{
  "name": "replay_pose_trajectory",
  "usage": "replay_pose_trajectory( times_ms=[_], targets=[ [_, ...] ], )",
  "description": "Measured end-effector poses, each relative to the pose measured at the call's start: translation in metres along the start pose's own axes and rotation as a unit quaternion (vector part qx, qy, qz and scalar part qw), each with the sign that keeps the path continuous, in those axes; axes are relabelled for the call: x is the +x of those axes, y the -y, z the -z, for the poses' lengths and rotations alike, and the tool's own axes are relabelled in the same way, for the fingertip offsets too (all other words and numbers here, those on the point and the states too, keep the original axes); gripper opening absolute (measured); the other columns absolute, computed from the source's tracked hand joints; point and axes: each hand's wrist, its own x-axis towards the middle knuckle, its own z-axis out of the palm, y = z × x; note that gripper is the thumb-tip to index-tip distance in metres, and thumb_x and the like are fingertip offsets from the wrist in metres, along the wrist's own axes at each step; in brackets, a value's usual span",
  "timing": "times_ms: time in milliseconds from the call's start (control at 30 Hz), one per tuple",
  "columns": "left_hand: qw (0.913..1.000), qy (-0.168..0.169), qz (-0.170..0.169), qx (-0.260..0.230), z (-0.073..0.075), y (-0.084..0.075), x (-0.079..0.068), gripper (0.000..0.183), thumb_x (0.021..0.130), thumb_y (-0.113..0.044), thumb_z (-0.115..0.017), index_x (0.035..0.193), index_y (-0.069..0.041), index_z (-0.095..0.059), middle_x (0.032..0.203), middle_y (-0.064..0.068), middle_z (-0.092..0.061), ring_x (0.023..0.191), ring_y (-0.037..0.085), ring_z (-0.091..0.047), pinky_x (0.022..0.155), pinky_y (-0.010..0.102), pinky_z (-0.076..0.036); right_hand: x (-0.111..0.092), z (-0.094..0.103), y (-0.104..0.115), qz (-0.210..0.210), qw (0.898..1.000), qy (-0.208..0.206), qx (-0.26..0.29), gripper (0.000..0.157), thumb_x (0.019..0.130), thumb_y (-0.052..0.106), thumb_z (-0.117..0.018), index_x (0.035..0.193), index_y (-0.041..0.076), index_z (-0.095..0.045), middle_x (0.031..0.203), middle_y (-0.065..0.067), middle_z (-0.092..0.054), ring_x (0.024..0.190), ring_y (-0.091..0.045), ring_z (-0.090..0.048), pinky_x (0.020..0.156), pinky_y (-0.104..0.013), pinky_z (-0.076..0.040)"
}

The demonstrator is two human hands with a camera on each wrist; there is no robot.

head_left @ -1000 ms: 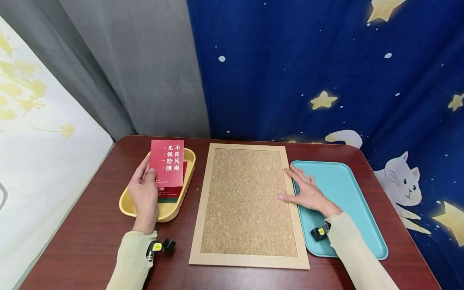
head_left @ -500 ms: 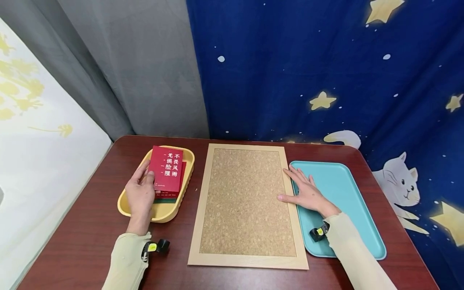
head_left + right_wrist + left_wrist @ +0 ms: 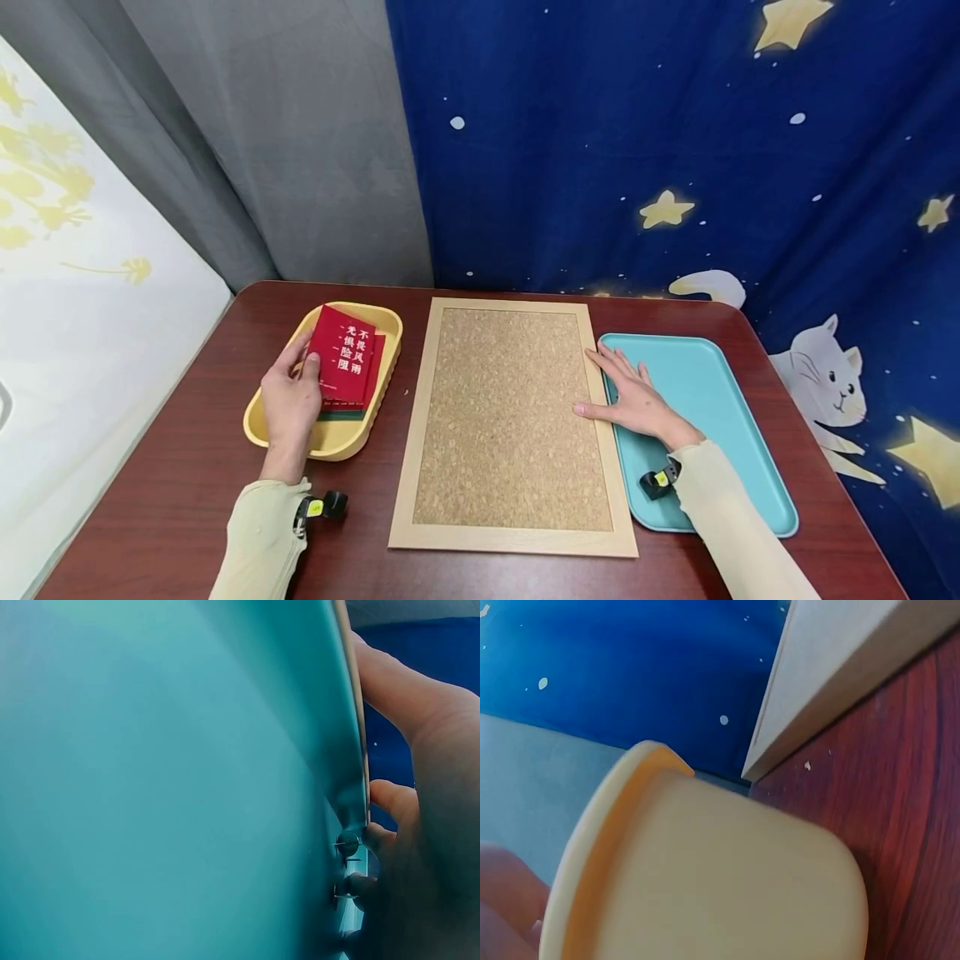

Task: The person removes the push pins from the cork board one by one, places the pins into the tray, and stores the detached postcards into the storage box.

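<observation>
Over the yellow basket (image 3: 363, 429), my left hand (image 3: 291, 404) pinches a red card (image 3: 332, 342) with white Chinese characters, thumb on its face. The card is tilted and overlaps another red card (image 3: 375, 367) and a green-edged one (image 3: 341, 415) in the basket. In the left wrist view, only a bit of the hand (image 3: 506, 904) shows past the basket wall (image 3: 727, 877). My right hand (image 3: 633, 404) lies with fingers spread at the right frame edge of the cork board (image 3: 517, 425). In the right wrist view, small push pins (image 3: 347, 844) show close to its fingertips.
A teal tray (image 3: 705, 375) stands directly right of the cork board, under my right forearm. All of it is on a dark red-brown wooden table (image 3: 187, 450). Grey and blue star-patterned curtains (image 3: 525, 167) hang behind the table's far edge.
The red card has come down toward the basket and turned clockwise in my left hand, which shifted slightly left. My right hand has kept its place on the board's edge.
</observation>
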Motion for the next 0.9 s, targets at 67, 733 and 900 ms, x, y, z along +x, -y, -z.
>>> replay_pose_trajectory(
  times_ms=[67,733,900],
  targets=[
    [0.9998,0.001,-0.008,0.016,0.0007,0.0011,-0.0003,0.045,0.108,-0.024,-0.054,0.154,-0.024,-0.054,0.145,0.014,-0.062,0.107,0.020,-0.067,0.066,0.003,-0.050,-0.0001,0.0000,0.0002,-0.001,1.000,0.000,0.001,0.105,0.085,0.060,-0.079,0.167,0.023,-0.024,0.178,-0.009,-0.009,0.164,-0.043,0.001,0.125,-0.073,0.008],
    [0.9983,-0.010,-0.013,0.057,0.0036,0.0057,0.0028,0.046,0.102,-0.019,-0.063,0.144,-0.003,-0.059,0.140,0.018,-0.062,0.098,0.007,-0.061,0.068,0.002,-0.041,0.0004,0.0004,0.0016,0.001,1.000,-0.001,0.004,0.105,0.085,0.059,-0.079,0.167,0.024,-0.024,0.178,-0.008,-0.009,0.164,-0.041,0.001,0.125,-0.073,0.008],
    [0.9946,-0.017,-0.028,0.098,0.0039,0.0059,-0.0016,0.039,0.103,-0.023,-0.061,0.138,-0.007,-0.065,0.135,0.020,-0.064,0.108,0.030,-0.067,0.075,0.017,-0.044,-0.0002,-0.0028,0.0016,0.002,1.000,-0.001,0.004,0.105,0.085,0.058,-0.079,0.167,0.023,-0.024,0.178,-0.010,-0.010,0.164,-0.043,0.000,0.124,-0.074,0.007]
  ],
)
